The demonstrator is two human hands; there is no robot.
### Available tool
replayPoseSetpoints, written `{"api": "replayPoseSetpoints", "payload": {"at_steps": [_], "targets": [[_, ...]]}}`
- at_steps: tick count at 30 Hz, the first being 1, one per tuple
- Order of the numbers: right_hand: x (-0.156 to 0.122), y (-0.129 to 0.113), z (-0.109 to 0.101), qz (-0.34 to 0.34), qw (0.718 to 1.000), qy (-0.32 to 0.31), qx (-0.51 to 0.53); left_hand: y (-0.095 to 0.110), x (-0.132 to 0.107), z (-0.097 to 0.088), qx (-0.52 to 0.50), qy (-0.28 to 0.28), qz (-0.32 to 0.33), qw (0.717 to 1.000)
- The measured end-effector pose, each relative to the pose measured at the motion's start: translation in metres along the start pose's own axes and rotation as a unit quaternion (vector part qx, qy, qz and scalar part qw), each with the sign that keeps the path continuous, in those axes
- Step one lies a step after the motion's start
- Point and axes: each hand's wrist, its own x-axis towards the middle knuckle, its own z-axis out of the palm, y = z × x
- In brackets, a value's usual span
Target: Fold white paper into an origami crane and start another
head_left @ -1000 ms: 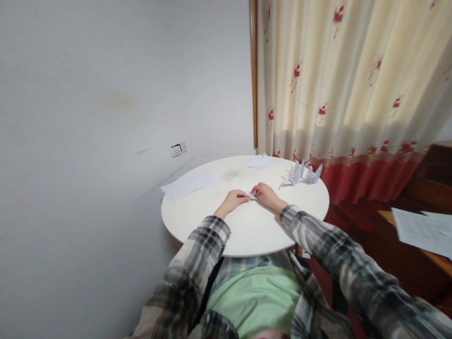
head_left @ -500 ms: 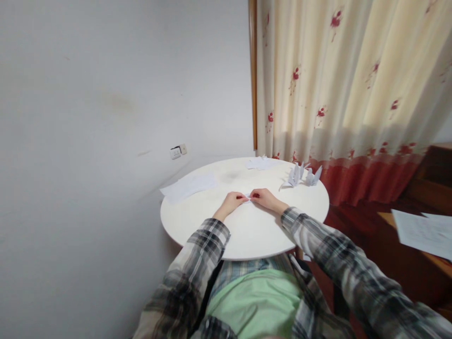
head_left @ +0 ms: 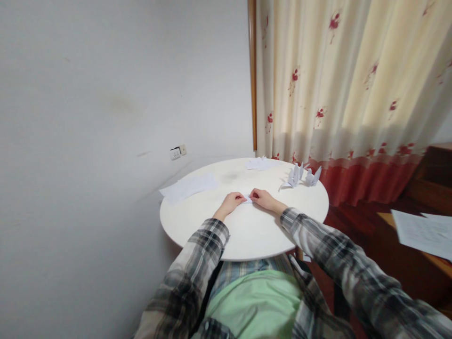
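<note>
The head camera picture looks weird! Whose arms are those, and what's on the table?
No robot here, just a person. Their camera sits on their head, looking forward and down, so you see their own checked sleeves. Fingers of the left hand and right hand are both on a small white paper; I can't tell if it's pinched or pressed. The white table also has flat sheets toward the left, more paper near the far edge, and folded paper shapes on the right.

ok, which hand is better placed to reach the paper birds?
Right, likely: the right hand is nearer the paper birds; the left hand is farther left. Both are at the small paper, though.
</note>
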Motion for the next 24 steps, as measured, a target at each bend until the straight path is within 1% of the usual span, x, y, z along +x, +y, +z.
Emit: {"api": "replayPoseSetpoints", "payload": {"at_steps": [4,8,11,14,18,21,24], "targets": [[0.000,-0.001,0.000,-0.003,1.000,-0.002,-0.013,0.000,0.001,0.000,0.013,0.001,-0.004,1.000],[0.000,-0.001,0.002,-0.043,0.998,0.012,-0.032,-0.004,0.003,0.003,0.009,0.012,0.005,1.000],[0.000,-0.001,0.002,-0.065,0.997,0.007,-0.041,-0.006,0.003,0.004,0.024,0.014,0.026,0.999],[0.001,0.000,0.001,-0.062,0.997,-0.002,-0.039,-0.006,0.003,0.002,0.046,0.012,0.044,0.998],[0.002,0.004,0.001,-0.055,0.998,-0.016,-0.004,-0.009,0.003,0.000,0.034,-0.007,0.052,0.998],[0.002,0.008,0.001,-0.077,0.997,-0.021,0.010,-0.015,0.004,0.000,0.036,-0.016,0.043,0.998],[0.000,0.015,0.003,-0.111,0.994,-0.021,0.005,-0.020,0.004,-0.002,0.110,0.005,0.011,0.994]]}}
